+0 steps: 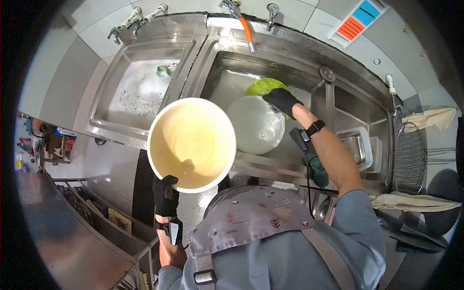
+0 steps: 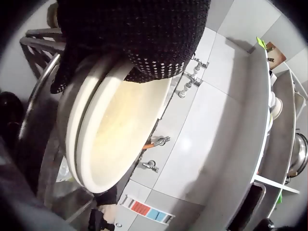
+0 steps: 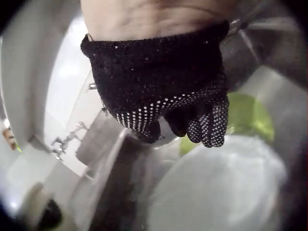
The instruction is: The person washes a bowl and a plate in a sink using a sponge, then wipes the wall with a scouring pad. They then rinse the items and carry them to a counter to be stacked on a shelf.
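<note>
My left hand [image 1: 166, 195], in a black dotted glove, grips the near rim of a round cream tub [image 1: 193, 145]. The tub's open mouth faces up in the head view, and its inside is yellowish. In the left wrist view the tub's rim [image 2: 91, 139] shows as a double edge under the glove. My gloved right hand [image 1: 283, 102] is down in the middle sink, over a bright green basin [image 1: 261, 87] and the edge of a translucent white basin [image 1: 256, 128]. Its fingers [image 3: 208, 127] bend down beside them; I cannot tell whether they hold either.
The left sink [image 1: 137, 92] holds suds and a green-and-white scrap [image 1: 164, 71]. An orange-tipped faucet [image 1: 246, 34] hangs over the middle sink [image 1: 227, 72]. White containers [image 1: 367, 145] stand in the right sink, a wire strainer [image 1: 411, 154] beyond. A steel counter [image 1: 72, 232] is at left.
</note>
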Demonstrator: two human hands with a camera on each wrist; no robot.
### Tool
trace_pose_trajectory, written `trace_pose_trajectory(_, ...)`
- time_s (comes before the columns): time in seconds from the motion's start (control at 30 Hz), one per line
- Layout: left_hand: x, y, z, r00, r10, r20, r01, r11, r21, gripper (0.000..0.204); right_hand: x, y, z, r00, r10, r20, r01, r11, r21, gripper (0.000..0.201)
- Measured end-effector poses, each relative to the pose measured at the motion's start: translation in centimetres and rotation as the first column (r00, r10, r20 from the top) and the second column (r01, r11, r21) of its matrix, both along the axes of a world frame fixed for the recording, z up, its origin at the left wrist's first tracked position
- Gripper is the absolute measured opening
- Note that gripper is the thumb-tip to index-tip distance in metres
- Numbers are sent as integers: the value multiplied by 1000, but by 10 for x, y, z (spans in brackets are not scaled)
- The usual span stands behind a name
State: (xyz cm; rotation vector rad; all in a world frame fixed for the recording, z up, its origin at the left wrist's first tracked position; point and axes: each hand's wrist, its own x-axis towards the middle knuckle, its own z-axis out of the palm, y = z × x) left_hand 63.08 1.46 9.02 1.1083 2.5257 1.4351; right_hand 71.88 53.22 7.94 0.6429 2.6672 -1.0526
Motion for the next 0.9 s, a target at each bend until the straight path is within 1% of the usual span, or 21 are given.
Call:
trace_pose_trajectory(0.03, 2, -2, -3, 1000, 2, 1, -2, 1000, 2, 23, 8, 11, -5, 997, 44, 68, -64, 947, 315, 49)
trace_pose_trajectory(0.07, 3, -1, -6, 961, 87, 264, -119, 987, 108, 22, 17, 22, -16, 990, -13, 140, -32, 948, 318, 52)
trace_pose_trajectory(0.1, 3, -5, -6, 992, 63, 110, -66, 998, 21, 20, 29, 31, -35, 975, -71, 212, 0, 947, 321, 54)
trace_pose_trajectory(0.13, 4, -7, -1, 998, 33, -50, -36, 997, -62, 18, 38, 24, -38, 992, -35, 124, -15, 924, 381, 56)
trace_pose_trajectory(0.17, 5, -3, 3, 998, 34, -49, -37, 997, -62, 18, 44, 24, -38, 943, -120, 310, 31, 960, 277, 56)
trace_pose_trajectory(0.2, 9, 9, 14, 877, 129, 463, -225, 961, 160, 16, 51, 25, -53, 951, -102, 291, 38, 975, 217, 54)
trace_pose_trajectory(0.23, 11, 15, 19, 521, 51, 852, -482, 841, 245, 14, 56, 30, -78, 959, -83, 271, 41, 987, 156, 52)
trace_pose_trajectory(0.37, 14, 2, -3, 684, 71, 726, -396, 872, 288, 17, 64, 37, -132, 993, -86, 84, 85, 996, 17, 46)
trace_pose_trajectory(0.4, 12, -4, -8, 871, 144, 469, -217, 970, 106, 20, 62, 33, -130, 964, -223, 144, 233, 971, -55, 45)
trace_pose_trajectory(0.43, 9, -6, -10, 980, 115, 160, -93, 986, -138, 22, 58, 27, -116, 933, -282, 223, 318, 937, -145, 42)
trace_pose_trajectory(0.5, 7, -5, -12, 988, 114, 101, -95, 980, -175, 22, 48, 15, -93, 891, -336, 306, 409, 887, -216, 40)
trace_pose_trajectory(0.53, 9, -4, -13, 993, 108, 44, -96, 973, -211, 22, 42, 12, -88, 922, -263, 285, 315, 936, -155, 36)
trace_pose_trajectory(0.57, 11, -4, -12, 993, 104, 48, -92, 972, -214, 22, 37, 8, -83, 944, -188, 270, 220, 971, -92, 33)
trace_pose_trajectory(0.6, 11, -3, -11, 996, 83, 18, -79, 980, -183, 19, 27, 4, -73, 915, -229, 332, 246, 969, -10, 28)
trace_pose_trajectory(0.63, 12, -3, -10, 998, 65, -13, -66, 986, -152, 17, 22, -13, -34, 922, -304, 238, 316, 949, -11, 29)
trace_pose_trajectory(0.67, 13, 1, -7, 998, 63, -15, -65, 986, -154, 17, 17, -9, -25, 949, -238, 205, 210, 966, 151, 30)
trace_pose_trajectory(0.7, 16, 9, -3, 954, 132, 270, -144, 989, 22, 19, 10, -3, -22, 969, -166, 183, 103, 944, 312, 32)
trace_pose_trajectory(0.77, 14, 12, -3, 832, 133, 539, -265, 948, 175, 21, 9, 9, -18, 985, -133, 109, 79, 912, 403, 34)
trace_pose_trajectory(0.83, 10, 7, -3, 996, 60, 73, -53, 994, -96, 29, 9, 18, -11, 991, -91, -93, 126, 849, 513, 34)
trace_pose_trajectory(0.87, 13, 8, -4, 995, 63, 75, -56, 994, -93, 29, 14, 24, -6, 986, -74, -148, 142, 834, 533, 34)
trace_pose_trajectory(0.9, 20, 17, 6, 905, 117, 410, -178, 978, 112, 31, 17, 24, 8, 983, -83, -165, 161, 822, 546, 32)
